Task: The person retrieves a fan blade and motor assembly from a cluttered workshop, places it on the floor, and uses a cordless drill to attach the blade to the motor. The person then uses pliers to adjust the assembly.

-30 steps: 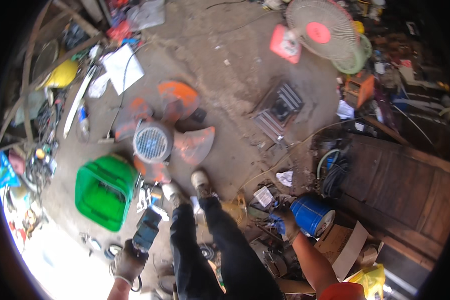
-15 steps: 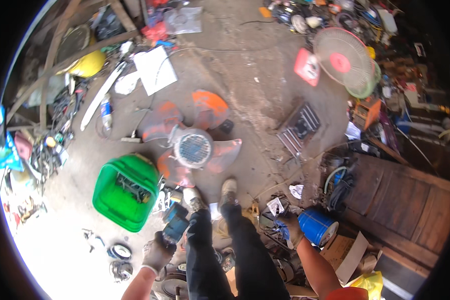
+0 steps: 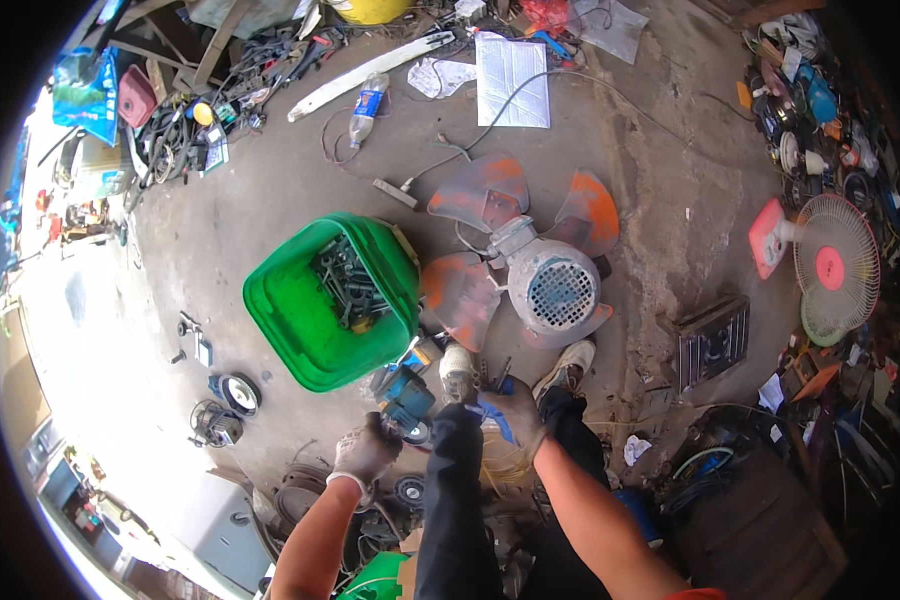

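Two gloved hands work low in the view, just above the person's dark trouser legs. The left hand (image 3: 365,452) is wrapped around the grip of a blue power tool (image 3: 407,400), fingers curled tight on it; the tool points up toward the green bin. The right hand (image 3: 515,412) is closed on a blue-handled tool (image 3: 494,415), fingers pinched around the handle, with the tool lying across the right knee. What kind of tool it is cannot be told.

Both hands sit right by the person's shoes (image 3: 567,367), which stand on the concrete floor (image 3: 270,210). Just beyond the shoes lies a fan motor (image 3: 555,290) with a round grille face, and three translucent orange-tipped blades (image 3: 485,190) spread around it. A cable runs from the motor up across the floor. Left of the motor, touching one blade, stands the green bin (image 3: 295,320), tilted toward the camera and holding a heap of dark metal parts (image 3: 348,285).

Farther out, a metal grate (image 3: 713,340) lies flat to the right of the motor. Beyond it stands a small fan (image 3: 830,268) with a pink base and a pink hub. At the top edge lie a plastic bottle (image 3: 366,106), a long white strip (image 3: 370,73) and a sheet of white material (image 3: 512,65). On the left, near the bin, rest small round black parts (image 3: 238,392). Clutter of cables and scrap rings the floor on all sides.
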A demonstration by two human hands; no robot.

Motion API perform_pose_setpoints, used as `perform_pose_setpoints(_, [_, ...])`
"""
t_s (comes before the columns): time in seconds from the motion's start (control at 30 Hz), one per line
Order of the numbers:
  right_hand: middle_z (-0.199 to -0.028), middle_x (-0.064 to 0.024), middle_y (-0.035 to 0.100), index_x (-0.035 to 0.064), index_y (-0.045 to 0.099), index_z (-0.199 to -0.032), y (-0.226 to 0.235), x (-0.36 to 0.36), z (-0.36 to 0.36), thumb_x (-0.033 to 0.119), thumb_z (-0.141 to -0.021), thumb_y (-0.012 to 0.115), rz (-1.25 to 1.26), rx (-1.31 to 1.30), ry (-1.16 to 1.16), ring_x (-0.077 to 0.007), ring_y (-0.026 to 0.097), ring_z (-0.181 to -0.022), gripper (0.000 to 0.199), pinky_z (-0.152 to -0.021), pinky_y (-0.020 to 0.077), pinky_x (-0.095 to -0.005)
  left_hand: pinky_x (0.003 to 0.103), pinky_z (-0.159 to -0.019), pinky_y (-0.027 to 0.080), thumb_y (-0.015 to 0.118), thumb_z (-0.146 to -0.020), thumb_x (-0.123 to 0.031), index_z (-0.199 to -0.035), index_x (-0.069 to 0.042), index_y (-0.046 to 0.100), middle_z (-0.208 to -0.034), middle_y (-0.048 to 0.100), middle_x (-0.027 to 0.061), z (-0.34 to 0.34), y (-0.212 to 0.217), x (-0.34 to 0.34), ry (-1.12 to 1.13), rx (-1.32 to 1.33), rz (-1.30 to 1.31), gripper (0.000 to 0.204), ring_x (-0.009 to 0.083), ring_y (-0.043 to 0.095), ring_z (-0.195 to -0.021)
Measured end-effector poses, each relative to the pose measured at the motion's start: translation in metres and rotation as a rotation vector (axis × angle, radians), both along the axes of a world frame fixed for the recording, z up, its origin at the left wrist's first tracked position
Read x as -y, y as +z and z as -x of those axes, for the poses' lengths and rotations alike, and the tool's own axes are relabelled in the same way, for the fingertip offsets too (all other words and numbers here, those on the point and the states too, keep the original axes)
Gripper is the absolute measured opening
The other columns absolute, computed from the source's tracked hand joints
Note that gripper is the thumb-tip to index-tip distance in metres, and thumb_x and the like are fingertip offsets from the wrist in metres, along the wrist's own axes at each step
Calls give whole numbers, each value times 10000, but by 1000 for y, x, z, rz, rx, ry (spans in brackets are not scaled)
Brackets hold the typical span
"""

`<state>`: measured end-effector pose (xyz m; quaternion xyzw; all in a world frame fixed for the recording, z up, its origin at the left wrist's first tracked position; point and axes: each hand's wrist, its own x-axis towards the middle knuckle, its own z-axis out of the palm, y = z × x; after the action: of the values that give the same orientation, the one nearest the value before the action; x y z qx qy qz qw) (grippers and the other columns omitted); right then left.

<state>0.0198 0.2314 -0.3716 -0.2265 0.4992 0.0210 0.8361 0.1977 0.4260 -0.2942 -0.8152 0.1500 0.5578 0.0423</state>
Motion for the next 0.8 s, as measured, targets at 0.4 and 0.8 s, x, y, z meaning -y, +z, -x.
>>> perform_pose_setpoints(0.4, [-985,-79,673,46,621,-1090,-202,-90,-75,103,-859,617,-579,195,-411,-207,661,-878,238,-860,546,-374,529,-781,499,563,-854,-291,-1177,-96,587,-1008,679,217,-44,-132,-69,-110,82,35,378,449,641,-877])
perform_pose_setpoints(0.8, [-923,-58,654,74,620,-1050,-248,-117,-205,196,-884,622,-687,369,-286,-179,623,-803,205,-740,534,-354,485,-746,537,642,-806,-201,-1254,-52,519,-952,670,217,-81,-171,-88,-197,407,188,488,408,652,-868])
